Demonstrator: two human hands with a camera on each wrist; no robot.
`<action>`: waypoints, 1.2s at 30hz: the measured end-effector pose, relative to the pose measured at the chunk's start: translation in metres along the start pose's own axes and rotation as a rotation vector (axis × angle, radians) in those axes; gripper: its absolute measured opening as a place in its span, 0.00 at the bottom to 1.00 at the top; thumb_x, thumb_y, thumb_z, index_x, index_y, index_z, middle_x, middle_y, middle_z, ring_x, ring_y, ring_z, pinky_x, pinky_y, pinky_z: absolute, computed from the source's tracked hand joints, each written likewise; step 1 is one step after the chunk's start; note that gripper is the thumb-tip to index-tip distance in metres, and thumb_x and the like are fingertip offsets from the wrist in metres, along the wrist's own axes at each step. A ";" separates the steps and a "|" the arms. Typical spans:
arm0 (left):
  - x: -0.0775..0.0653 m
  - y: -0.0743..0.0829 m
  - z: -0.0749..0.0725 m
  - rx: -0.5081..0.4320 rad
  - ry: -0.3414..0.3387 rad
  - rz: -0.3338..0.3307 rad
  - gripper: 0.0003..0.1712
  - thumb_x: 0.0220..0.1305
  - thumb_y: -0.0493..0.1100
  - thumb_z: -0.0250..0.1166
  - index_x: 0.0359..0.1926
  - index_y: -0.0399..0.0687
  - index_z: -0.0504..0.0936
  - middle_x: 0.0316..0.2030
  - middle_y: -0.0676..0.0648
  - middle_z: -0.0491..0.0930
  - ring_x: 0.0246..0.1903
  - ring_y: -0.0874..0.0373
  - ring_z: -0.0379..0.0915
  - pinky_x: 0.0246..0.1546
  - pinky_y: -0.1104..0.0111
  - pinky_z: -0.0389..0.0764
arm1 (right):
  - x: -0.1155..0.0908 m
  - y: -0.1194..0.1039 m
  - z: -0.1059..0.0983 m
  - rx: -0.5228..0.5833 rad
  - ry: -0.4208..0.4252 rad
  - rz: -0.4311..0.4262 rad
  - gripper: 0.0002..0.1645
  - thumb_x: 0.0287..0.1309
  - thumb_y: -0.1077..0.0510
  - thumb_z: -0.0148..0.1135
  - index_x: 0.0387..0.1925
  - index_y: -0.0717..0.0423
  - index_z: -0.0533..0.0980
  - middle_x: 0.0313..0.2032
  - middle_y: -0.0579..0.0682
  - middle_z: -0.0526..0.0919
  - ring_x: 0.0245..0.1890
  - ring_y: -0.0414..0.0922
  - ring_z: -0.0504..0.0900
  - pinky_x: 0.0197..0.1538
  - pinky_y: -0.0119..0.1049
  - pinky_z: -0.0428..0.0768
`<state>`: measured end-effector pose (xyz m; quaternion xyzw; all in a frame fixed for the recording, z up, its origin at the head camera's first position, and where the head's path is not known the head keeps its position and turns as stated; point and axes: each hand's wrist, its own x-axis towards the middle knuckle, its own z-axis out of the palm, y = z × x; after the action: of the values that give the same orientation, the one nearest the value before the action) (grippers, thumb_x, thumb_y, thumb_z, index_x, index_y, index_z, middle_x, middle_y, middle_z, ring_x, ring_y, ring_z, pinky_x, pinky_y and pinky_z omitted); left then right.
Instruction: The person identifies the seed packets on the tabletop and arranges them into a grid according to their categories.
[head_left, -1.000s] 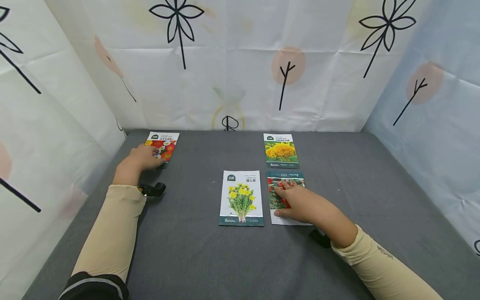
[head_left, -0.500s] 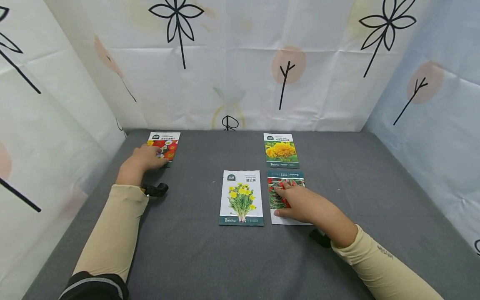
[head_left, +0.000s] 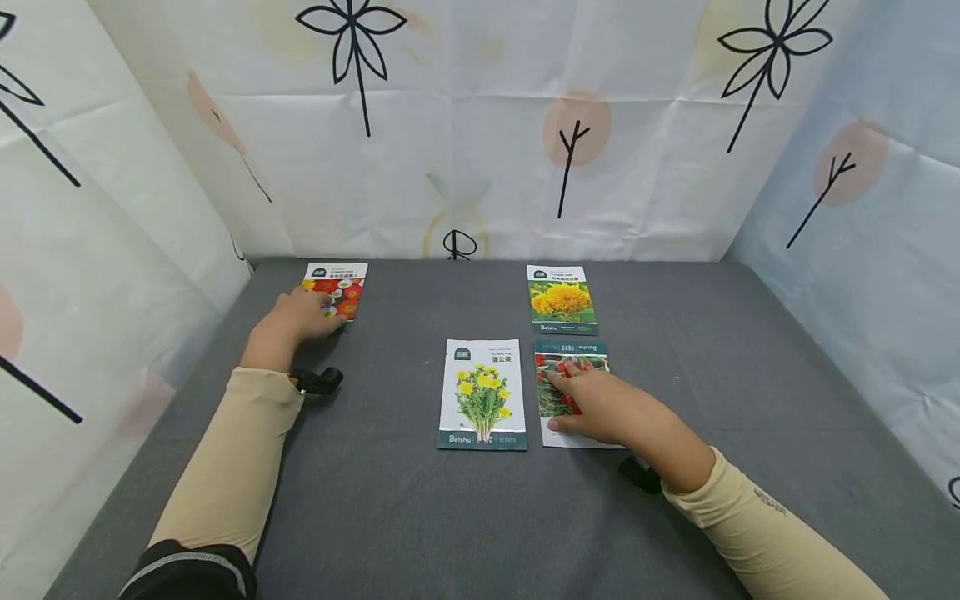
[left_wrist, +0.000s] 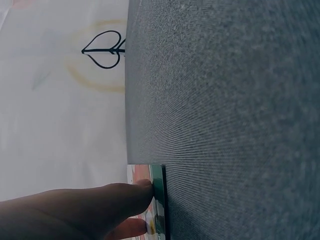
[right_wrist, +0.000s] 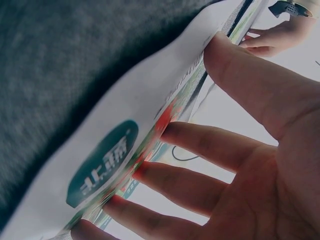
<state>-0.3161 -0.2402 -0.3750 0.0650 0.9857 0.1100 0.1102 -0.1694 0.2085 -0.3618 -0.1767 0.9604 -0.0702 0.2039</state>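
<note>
In the head view my left hand (head_left: pixel 294 323) lies on a seed packet with red and white flowers (head_left: pixel 349 293) at the back left, covering its lower left part. The thumb (left_wrist: pixel 135 192) touches the packet face near its green band in the left wrist view. My right hand (head_left: pixel 603 406) rests, fingers spread, on a seed packet with red, pepper-like pods (head_left: pixel 553 404); this packet is turned upside down. In the right wrist view the fingertips (right_wrist: pixel 172 131) touch the printed face, and the white end (right_wrist: pixel 95 130) bulges slightly.
A seed packet with a yellow flower bunch (head_left: pixel 483 396) lies left of the right hand's packet. Behind the latter is a packet with a large yellow flower (head_left: pixel 562 300). The grey tabletop (head_left: pixel 420 517) ends at a white patterned cloth backdrop (head_left: pixel 480 150).
My left hand has slid the red-flower seed packet a little to the right along the back of the table. The right hand and the other packets stay in place.
</note>
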 end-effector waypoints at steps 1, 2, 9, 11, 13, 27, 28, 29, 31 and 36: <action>0.000 0.001 0.000 0.002 0.000 0.000 0.39 0.77 0.56 0.57 0.73 0.28 0.69 0.67 0.16 0.63 0.63 0.17 0.60 0.64 0.29 0.68 | 0.000 0.000 0.000 0.001 0.000 0.000 0.49 0.68 0.40 0.70 0.80 0.58 0.64 0.80 0.69 0.60 0.81 0.66 0.60 0.77 0.64 0.66; 0.001 0.001 0.001 0.003 -0.001 0.001 0.39 0.77 0.56 0.57 0.73 0.28 0.69 0.67 0.16 0.62 0.63 0.17 0.60 0.64 0.28 0.68 | 0.000 0.000 0.000 0.002 0.000 0.000 0.49 0.68 0.40 0.70 0.80 0.58 0.64 0.80 0.69 0.60 0.81 0.66 0.60 0.77 0.64 0.66; 0.002 0.005 0.002 0.014 -0.002 0.009 0.39 0.77 0.56 0.56 0.74 0.29 0.68 0.67 0.17 0.62 0.63 0.17 0.60 0.64 0.29 0.68 | -0.001 -0.001 -0.001 0.009 -0.003 0.000 0.49 0.69 0.41 0.70 0.80 0.58 0.64 0.80 0.69 0.59 0.81 0.66 0.58 0.78 0.64 0.65; 0.001 0.007 0.001 0.014 0.000 0.012 0.39 0.77 0.55 0.56 0.74 0.29 0.68 0.67 0.16 0.63 0.63 0.17 0.60 0.64 0.29 0.68 | -0.001 -0.001 -0.002 0.007 -0.004 0.001 0.49 0.69 0.40 0.70 0.80 0.58 0.64 0.80 0.69 0.59 0.81 0.66 0.59 0.78 0.64 0.65; 0.000 0.008 0.001 0.013 0.002 0.013 0.39 0.77 0.55 0.56 0.74 0.28 0.68 0.67 0.16 0.62 0.63 0.17 0.60 0.64 0.29 0.68 | -0.001 -0.001 -0.002 0.004 -0.004 0.002 0.48 0.69 0.40 0.70 0.80 0.58 0.64 0.80 0.69 0.59 0.81 0.66 0.59 0.77 0.64 0.66; -0.001 0.016 0.003 0.030 0.014 0.036 0.37 0.77 0.54 0.56 0.72 0.28 0.71 0.67 0.16 0.64 0.63 0.16 0.62 0.65 0.30 0.68 | -0.002 0.000 0.001 0.011 0.009 -0.017 0.48 0.69 0.40 0.70 0.80 0.59 0.65 0.80 0.70 0.60 0.81 0.66 0.60 0.77 0.64 0.67; -0.002 0.017 0.004 0.027 0.013 0.036 0.37 0.77 0.54 0.56 0.72 0.28 0.71 0.67 0.16 0.64 0.63 0.16 0.61 0.65 0.30 0.68 | -0.002 -0.001 0.001 0.013 0.008 -0.016 0.48 0.69 0.41 0.70 0.80 0.59 0.65 0.80 0.70 0.60 0.81 0.66 0.60 0.77 0.64 0.66; -0.002 0.018 0.004 0.027 0.011 0.035 0.37 0.77 0.54 0.56 0.72 0.28 0.71 0.66 0.16 0.65 0.63 0.17 0.62 0.65 0.30 0.68 | -0.002 -0.001 0.001 0.014 0.006 -0.016 0.48 0.69 0.41 0.70 0.80 0.59 0.65 0.80 0.70 0.59 0.81 0.67 0.60 0.77 0.64 0.66; -0.002 0.019 0.004 0.025 0.012 0.035 0.37 0.77 0.54 0.56 0.71 0.28 0.71 0.66 0.17 0.65 0.62 0.17 0.62 0.64 0.30 0.69 | -0.003 -0.001 0.001 0.011 0.005 -0.017 0.47 0.69 0.41 0.69 0.79 0.60 0.65 0.80 0.70 0.59 0.81 0.67 0.59 0.77 0.64 0.66; -0.002 0.020 0.005 0.021 0.022 0.033 0.37 0.76 0.54 0.56 0.71 0.28 0.71 0.66 0.18 0.66 0.61 0.20 0.64 0.64 0.32 0.70 | -0.003 -0.002 0.000 -0.002 0.004 -0.019 0.47 0.70 0.42 0.69 0.79 0.60 0.65 0.80 0.70 0.59 0.81 0.68 0.59 0.77 0.64 0.66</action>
<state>-0.3107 -0.2202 -0.3745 0.0814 0.9867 0.1023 0.0968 -0.1659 0.2076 -0.3598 -0.1859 0.9591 -0.0715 0.2012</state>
